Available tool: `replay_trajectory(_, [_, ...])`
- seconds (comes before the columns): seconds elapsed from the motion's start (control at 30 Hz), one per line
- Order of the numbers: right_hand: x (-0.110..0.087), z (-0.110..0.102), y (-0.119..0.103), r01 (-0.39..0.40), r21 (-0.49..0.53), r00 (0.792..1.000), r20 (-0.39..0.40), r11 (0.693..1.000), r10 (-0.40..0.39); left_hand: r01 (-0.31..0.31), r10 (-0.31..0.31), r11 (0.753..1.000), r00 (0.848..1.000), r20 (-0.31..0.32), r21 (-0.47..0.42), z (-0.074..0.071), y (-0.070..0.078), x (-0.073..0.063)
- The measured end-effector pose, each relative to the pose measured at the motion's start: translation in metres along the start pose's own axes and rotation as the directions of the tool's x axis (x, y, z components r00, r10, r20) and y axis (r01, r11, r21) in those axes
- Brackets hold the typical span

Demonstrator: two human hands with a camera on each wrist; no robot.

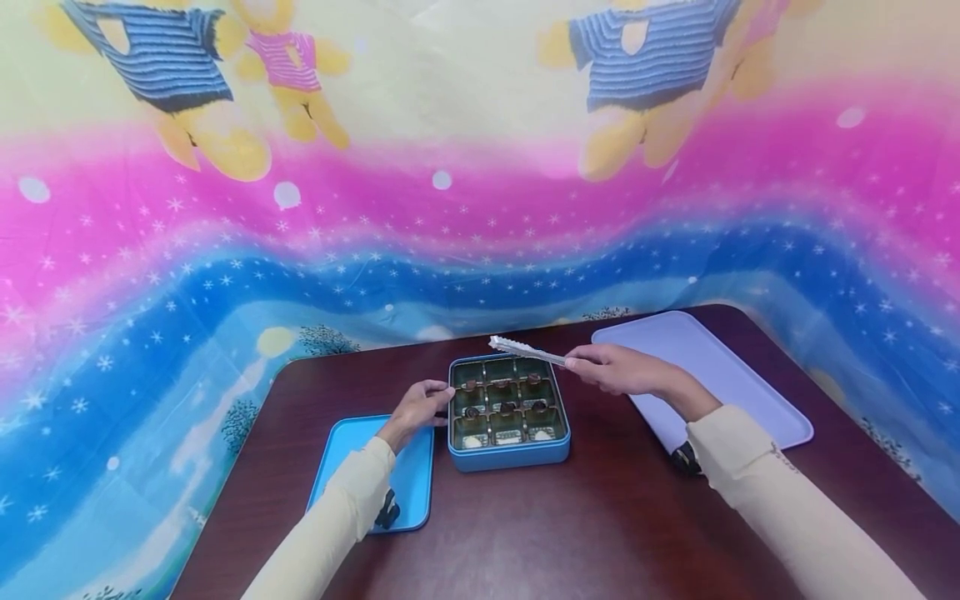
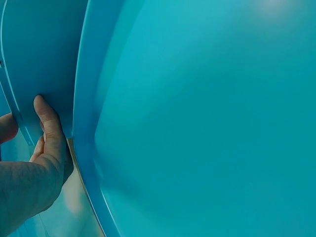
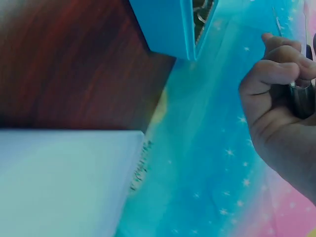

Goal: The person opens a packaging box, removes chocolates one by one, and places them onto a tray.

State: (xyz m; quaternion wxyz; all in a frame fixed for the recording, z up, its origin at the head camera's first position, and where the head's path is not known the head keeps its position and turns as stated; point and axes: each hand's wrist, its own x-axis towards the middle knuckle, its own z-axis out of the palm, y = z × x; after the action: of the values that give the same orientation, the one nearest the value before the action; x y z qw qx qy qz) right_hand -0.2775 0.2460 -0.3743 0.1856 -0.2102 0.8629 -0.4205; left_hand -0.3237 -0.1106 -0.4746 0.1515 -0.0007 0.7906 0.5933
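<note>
A blue square box [image 1: 510,458] stands on the table, with a gold-coloured divider tray [image 1: 501,364] inside it. Small dark brown pieces [image 1: 507,407] show at the middle compartments, and pale pieces [image 1: 542,434] lie in the front row. My left hand [image 1: 420,405] holds the box's left side, one digit on the outer wall and others at the rim. In the left wrist view, the fingers [image 2: 47,116] touch that wall. My right hand [image 1: 618,368] grips silver metal tongs [image 1: 528,350], their tips above the box's back edge, apart from the pieces.
A blue tray or lid [image 1: 408,500] lies left of the box, partly under my left forearm. To the right is a pale lilac tray [image 1: 712,375], partly behind my right arm. The dark wooden table [image 1: 570,533] ends at a patterned cloth backdrop [image 1: 450,217].
</note>
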Motion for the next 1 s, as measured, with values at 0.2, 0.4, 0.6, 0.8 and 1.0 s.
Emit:
replay_trajectory(0.2, [-0.003,-0.006,-0.007,0.018,-0.042,0.999,-0.044,0.999,-0.019,-0.003,0.003,1.0,1.0,0.002,-0.001,0.0,0.0,-0.001])
replay_trajectory(0.4, [-0.003,-0.01,-0.002,-0.001,-0.019,0.999,-0.05,1.0,0.0,-0.01,0.01,1.0,1.0,0.005,0.002,-0.001,-0.001,-0.002])
replay_trajectory(0.6, [-0.003,-0.018,-0.002,-0.044,-0.242,0.998,-0.062,0.969,0.029,-0.002,0.002,1.0,1.0,-0.001,-0.003,0.0,0.0,-0.002])
replay_trajectory(0.8, [0.0,-0.026,-0.006,-0.048,-0.424,0.999,-0.024,0.904,0.041,-0.002,0.002,1.0,1.0,0.0,-0.011,0.001,0.0,-0.002])
replay_trajectory(1.0, [0.008,-0.034,-0.009,-0.076,-0.521,0.996,0.002,0.85,0.091,-0.002,0.002,1.0,1.0,-0.004,-0.02,0.001,0.0,-0.001])
